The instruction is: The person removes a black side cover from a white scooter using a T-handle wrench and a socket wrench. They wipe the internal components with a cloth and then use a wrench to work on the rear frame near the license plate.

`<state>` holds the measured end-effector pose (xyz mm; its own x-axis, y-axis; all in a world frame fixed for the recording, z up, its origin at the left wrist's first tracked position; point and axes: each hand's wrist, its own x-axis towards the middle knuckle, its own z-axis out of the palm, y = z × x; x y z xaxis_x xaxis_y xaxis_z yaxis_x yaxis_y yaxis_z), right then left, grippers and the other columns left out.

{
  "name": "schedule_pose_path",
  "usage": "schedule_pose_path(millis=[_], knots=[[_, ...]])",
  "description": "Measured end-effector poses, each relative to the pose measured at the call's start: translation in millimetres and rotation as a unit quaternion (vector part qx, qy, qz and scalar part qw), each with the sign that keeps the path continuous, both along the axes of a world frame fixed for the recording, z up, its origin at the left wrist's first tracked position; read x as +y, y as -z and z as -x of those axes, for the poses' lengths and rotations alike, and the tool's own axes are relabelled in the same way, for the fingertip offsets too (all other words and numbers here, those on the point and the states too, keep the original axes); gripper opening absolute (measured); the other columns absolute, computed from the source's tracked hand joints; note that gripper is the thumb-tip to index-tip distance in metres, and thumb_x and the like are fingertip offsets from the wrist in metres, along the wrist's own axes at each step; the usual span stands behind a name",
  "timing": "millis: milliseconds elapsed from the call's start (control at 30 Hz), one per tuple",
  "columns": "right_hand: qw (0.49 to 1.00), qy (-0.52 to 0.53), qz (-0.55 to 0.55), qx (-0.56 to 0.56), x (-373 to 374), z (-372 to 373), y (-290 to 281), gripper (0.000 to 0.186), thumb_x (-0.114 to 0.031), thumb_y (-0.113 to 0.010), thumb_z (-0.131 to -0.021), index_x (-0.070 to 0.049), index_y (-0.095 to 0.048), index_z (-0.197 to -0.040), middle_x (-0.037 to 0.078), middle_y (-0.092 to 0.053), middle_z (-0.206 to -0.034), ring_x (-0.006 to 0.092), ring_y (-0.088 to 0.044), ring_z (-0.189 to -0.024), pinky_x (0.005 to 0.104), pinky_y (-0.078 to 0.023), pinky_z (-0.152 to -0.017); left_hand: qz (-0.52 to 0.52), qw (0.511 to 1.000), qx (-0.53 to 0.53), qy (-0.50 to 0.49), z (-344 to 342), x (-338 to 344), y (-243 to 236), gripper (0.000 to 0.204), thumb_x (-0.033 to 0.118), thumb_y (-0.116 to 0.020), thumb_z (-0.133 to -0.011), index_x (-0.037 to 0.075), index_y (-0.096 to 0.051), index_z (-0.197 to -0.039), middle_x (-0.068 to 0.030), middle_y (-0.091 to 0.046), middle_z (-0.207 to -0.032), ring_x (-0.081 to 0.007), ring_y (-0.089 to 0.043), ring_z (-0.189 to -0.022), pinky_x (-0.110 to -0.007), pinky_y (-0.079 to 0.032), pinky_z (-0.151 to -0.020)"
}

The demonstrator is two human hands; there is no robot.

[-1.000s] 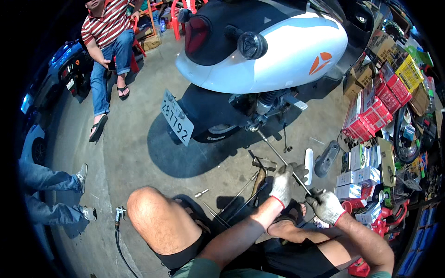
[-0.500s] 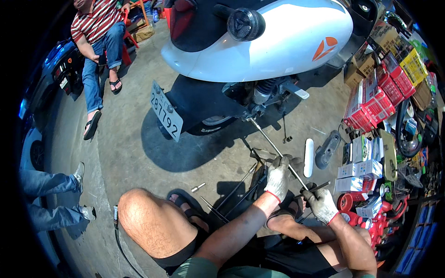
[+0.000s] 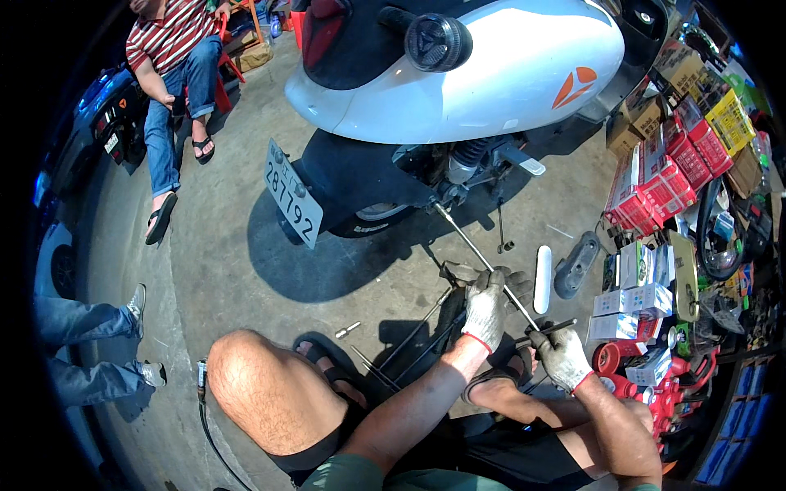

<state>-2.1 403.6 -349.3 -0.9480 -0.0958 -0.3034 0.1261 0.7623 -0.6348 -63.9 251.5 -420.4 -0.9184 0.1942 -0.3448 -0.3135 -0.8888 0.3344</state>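
Note:
A long T-handle socket wrench runs slantwise from the scooter's rear wheel area toward me. Its far end meets the hardware beside the rear wheel, below the shock absorber. My left hand, in a pale work glove with a grey palm, is closed round the middle of the shaft. At the near end my gloved right hand grips the crossbar, one end of which sticks out past the fingers. The white scooter body stands above, with a dark rear fender and a number plate.
Long-handled tools lie near my feet, and a small socket piece on the concrete. A white strip and a grey cover lie right. Stacked boxes line the right side. A seated person and another's legs are left.
The view has shifted very slightly. Both hands keep hold of the wrench, with its crossbar and my right hand a little higher and further left in the picture.

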Motion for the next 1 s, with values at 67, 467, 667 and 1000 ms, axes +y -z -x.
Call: schedule_pose_path(millis=[67,467,667,1000], knots=[[1.000,0.000,0.013,0.013,7.5,-1.9,13.1,0.020,-0.020,-0.056,-0.093,-0.002,-0.065,-0.093,0.015,-0.062,-0.069,0.0274,-0.063,-0.065,0.0392,-0.047,-0.059,0.002,1.000,0.006,-0.001,-0.7,0.8,-1.4,0.025,0.026,-0.050,-0.099,0.006,-0.050,-0.114,-0.0184,-0.060,-0.115,-0.0362,-0.062,-0.104,-0.053,-0.050,-0.088],[0.964,-0.094,-0.131,0.211,-16.7,-6.5,-8.9,0.010,-0.009,-0.058,-0.085,-0.005,-0.062,-0.093,0.017,-0.063,-0.082,0.0370,-0.063,-0.076,0.0437,-0.051,-0.065,-0.048,0.998,-0.037,-0.022,3.4,-1.1,-7.7,0.023,0.026,-0.050,-0.099,0.007,-0.052,-0.111,-0.0177,-0.061,-0.112,-0.0350,-0.062,-0.100,-0.050,-0.050,-0.085],[0.956,-0.060,-0.101,0.269,-18.6,-8.3,7.3,0.019,-0.022,-0.057,-0.091,-0.004,-0.062,-0.089,0.014,-0.061,-0.072,0.0337,-0.063,-0.066,0.0403,-0.050,-0.058,-0.134,0.990,-0.026,-0.042,7.9,1.2,-0.5,0.027,0.034,-0.054,-0.097,0.008,-0.055,-0.107,-0.0140,-0.063,-0.105,-0.0276,-0.060,-0.089,-0.040,-0.048,-0.076],[0.965,0.219,0.113,0.085,-1.6,-30.2,31.4,0.019,-0.021,-0.054,-0.096,-0.003,-0.057,-0.094,0.011,-0.061,-0.074,0.0215,-0.057,-0.054,0.0304,-0.047,-0.050,-0.126,0.987,-0.068,-0.073,22.5,3.9,-6.6,0.022,0.032,-0.050,-0.099,0.010,-0.055,-0.097,-0.0034,-0.052,-0.079,-0.0161,-0.044,-0.064,-0.032,-0.037,-0.059]])
